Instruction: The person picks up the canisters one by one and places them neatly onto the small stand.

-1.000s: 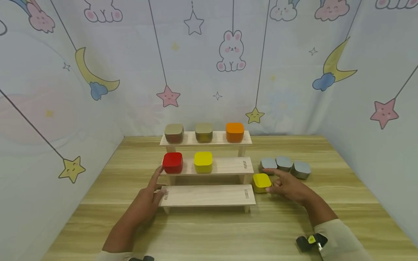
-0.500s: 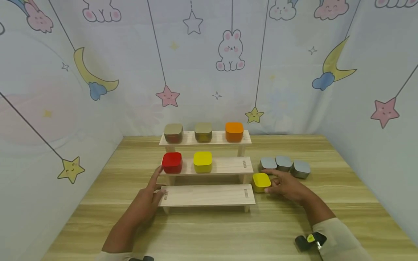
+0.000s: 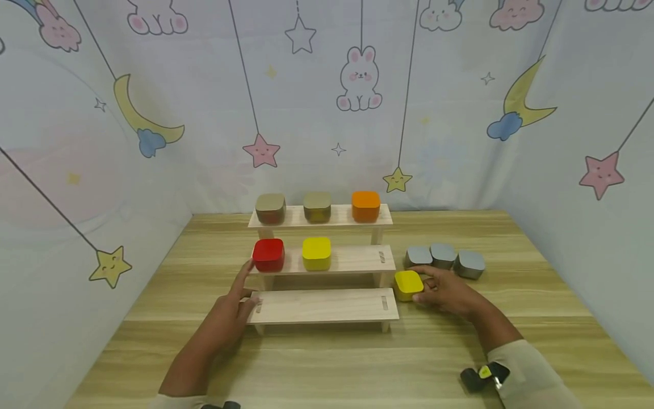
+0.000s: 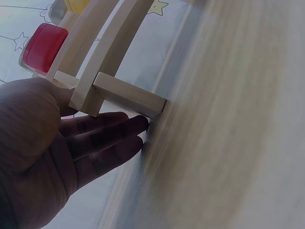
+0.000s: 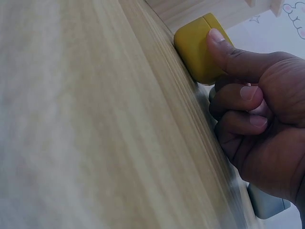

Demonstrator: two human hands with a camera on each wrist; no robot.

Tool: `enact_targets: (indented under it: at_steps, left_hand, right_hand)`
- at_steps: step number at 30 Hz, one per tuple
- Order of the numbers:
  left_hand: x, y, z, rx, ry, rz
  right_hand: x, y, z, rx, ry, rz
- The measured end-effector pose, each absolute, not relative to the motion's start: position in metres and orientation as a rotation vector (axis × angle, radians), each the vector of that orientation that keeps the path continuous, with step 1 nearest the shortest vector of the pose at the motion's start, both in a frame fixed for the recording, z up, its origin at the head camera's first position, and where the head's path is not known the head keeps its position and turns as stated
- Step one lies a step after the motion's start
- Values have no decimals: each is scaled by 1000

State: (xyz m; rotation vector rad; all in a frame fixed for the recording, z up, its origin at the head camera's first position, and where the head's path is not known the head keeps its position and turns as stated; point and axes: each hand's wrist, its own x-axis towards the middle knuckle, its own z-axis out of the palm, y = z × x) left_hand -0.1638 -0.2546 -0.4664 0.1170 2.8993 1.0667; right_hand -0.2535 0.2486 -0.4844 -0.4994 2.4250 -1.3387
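My right hand [image 3: 449, 292] holds a yellow rounded-square box [image 3: 408, 286] by the right end of the lowest shelf. In the right wrist view the thumb presses the side of this yellow box [image 5: 198, 50], and the other visible fingers curl behind it. My left hand [image 3: 229, 315] is at the left end of the lowest wooden shelf [image 3: 322, 307], its thumb against the plank. Its index fingertip reaches the red box [image 3: 269, 255] on the middle shelf [image 3: 352, 259]. Seen from the left wrist, several fingers of the left hand [image 4: 62, 138] extend beside the shelf leg.
Another yellow box [image 3: 317, 254] stands on the middle shelf. The top shelf [image 3: 341, 216] carries two dull-topped boxes, one left [image 3: 271, 208] and one central [image 3: 317, 207], and an orange box [image 3: 365, 207]. Grey boxes [image 3: 443, 256] cluster behind my right hand. A patterned cloth [image 3: 306, 113] surrounds the table.
My right index finger has drawn in closer to the back of the yellow box. The left hand stays where it was, and the head view shifts only slightly.
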Motion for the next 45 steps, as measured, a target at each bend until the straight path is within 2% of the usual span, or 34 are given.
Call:
enact_targets:
  at_steps: [26,45]
  left_hand:
    - [-164,-254,-467,128,2908,1067]
    - [-166,-255,-469,116,2908,1065]
  right_hand:
    - [-248,252,-474,-447,2279,-1512]
    - [-234,237,-460,-434,2311,-1870]
